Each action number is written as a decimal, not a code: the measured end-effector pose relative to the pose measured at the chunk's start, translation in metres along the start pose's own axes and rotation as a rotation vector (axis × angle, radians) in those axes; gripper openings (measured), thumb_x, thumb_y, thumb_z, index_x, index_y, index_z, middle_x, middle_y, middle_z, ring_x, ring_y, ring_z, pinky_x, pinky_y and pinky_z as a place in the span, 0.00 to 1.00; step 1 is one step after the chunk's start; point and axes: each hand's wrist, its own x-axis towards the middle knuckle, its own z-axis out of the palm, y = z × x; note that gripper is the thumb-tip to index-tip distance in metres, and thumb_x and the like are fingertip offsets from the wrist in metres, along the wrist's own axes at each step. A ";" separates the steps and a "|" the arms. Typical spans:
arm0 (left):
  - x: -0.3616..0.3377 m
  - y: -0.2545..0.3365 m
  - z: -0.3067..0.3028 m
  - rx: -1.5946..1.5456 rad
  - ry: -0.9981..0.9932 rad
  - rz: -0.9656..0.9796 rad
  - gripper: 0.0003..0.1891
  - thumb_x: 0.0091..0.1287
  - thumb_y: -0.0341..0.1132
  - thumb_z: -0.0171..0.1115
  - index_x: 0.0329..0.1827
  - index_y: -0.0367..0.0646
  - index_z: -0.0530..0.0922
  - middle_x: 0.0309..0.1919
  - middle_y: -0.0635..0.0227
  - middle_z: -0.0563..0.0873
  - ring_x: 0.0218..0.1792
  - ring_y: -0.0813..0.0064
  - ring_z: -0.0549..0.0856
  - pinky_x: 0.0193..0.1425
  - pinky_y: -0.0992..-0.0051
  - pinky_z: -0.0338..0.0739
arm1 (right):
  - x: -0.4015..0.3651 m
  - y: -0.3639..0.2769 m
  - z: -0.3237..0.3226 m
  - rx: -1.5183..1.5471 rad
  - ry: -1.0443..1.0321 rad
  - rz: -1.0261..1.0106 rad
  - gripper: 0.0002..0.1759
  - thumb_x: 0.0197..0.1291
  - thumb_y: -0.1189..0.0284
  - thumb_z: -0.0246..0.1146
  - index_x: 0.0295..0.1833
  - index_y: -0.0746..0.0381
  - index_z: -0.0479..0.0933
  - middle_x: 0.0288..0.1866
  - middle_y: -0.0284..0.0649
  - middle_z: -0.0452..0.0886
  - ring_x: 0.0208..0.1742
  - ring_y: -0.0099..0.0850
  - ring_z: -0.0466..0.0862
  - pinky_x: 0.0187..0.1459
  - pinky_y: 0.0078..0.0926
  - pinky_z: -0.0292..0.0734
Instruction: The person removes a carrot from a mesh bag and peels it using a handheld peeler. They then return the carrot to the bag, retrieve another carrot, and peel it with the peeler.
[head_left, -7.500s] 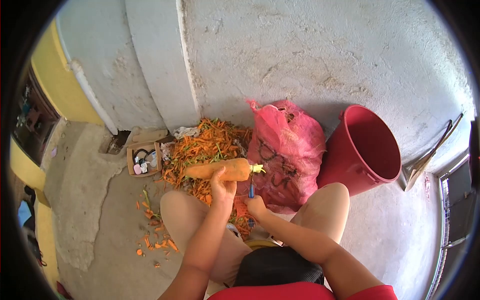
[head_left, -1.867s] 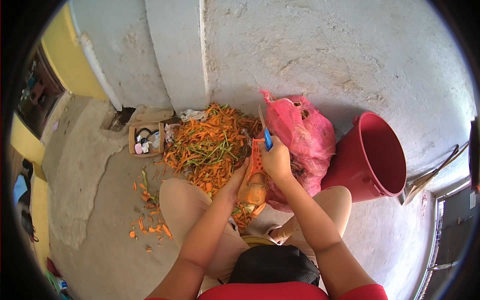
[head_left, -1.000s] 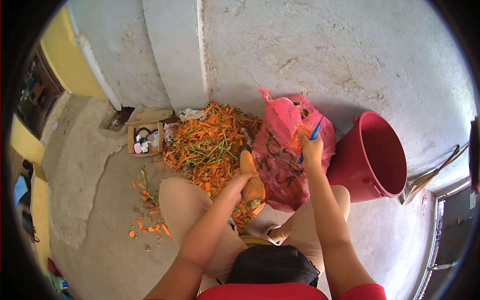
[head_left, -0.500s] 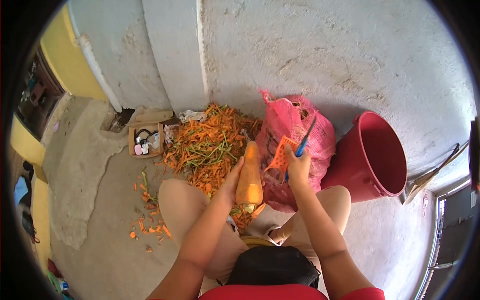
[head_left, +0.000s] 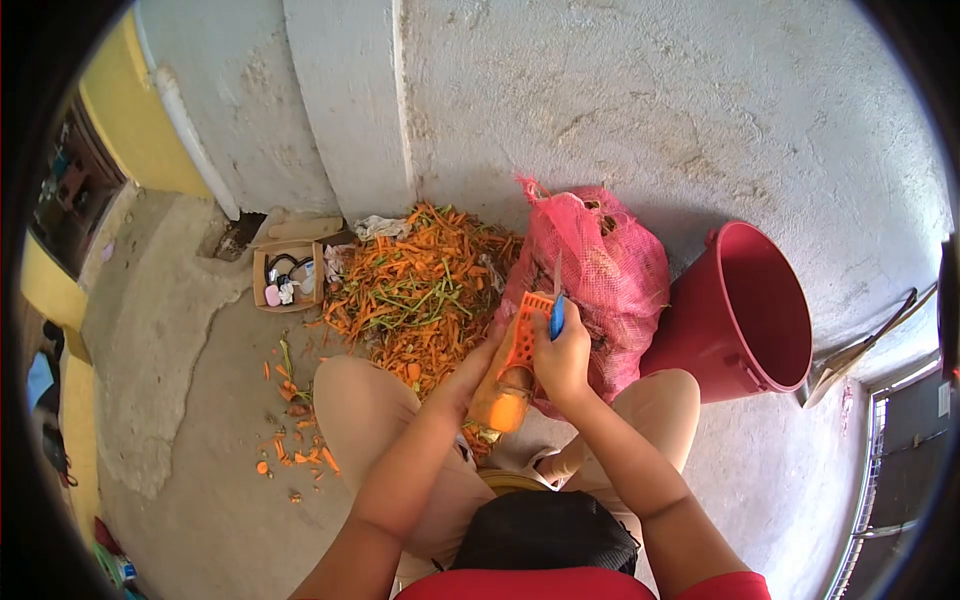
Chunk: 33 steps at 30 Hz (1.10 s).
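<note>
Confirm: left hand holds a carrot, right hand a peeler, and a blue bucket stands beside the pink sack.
Not blue: the head view shows a red bucket beside the pink sack. The left hand holds the carrot, the right hand the peeler.

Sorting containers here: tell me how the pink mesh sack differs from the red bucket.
The pink mesh sack is soft, slumped and bulging, its top bunched; the red bucket is rigid, open-mouthed, with nothing showing inside. The sack lies just behind the right hand gripping the peeler; the bucket stands farther right. Both sit by the wall.
</note>
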 end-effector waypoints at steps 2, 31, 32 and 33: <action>0.004 0.001 -0.013 0.103 -0.086 -0.060 0.24 0.63 0.56 0.42 0.47 0.45 0.71 0.30 0.62 0.80 0.28 0.68 0.81 0.32 0.71 0.78 | 0.007 0.007 -0.002 -0.037 0.066 -0.012 0.14 0.53 0.70 0.58 0.44 0.65 0.68 0.28 0.55 0.76 0.30 0.50 0.77 0.30 0.38 0.71; 0.015 -0.004 -0.016 0.005 0.024 0.072 0.16 0.67 0.44 0.41 0.50 0.46 0.70 0.41 0.67 0.79 0.38 0.73 0.81 0.39 0.74 0.78 | -0.012 -0.024 -0.002 0.002 -0.167 -0.080 0.15 0.52 0.70 0.60 0.42 0.64 0.66 0.22 0.51 0.75 0.24 0.47 0.78 0.25 0.36 0.71; 0.016 -0.005 -0.019 -0.019 -0.008 0.078 0.15 0.67 0.43 0.41 0.50 0.46 0.70 0.41 0.67 0.79 0.38 0.74 0.81 0.39 0.74 0.78 | -0.010 -0.024 -0.002 -0.029 -0.155 -0.117 0.15 0.52 0.70 0.60 0.42 0.64 0.66 0.21 0.51 0.75 0.24 0.48 0.78 0.25 0.37 0.71; 0.013 -0.003 -0.014 0.050 0.056 0.080 0.15 0.67 0.43 0.41 0.50 0.46 0.70 0.40 0.67 0.79 0.37 0.74 0.81 0.39 0.74 0.78 | -0.009 -0.025 -0.002 -0.033 -0.182 -0.082 0.15 0.52 0.70 0.60 0.42 0.64 0.66 0.21 0.51 0.75 0.24 0.48 0.78 0.25 0.37 0.71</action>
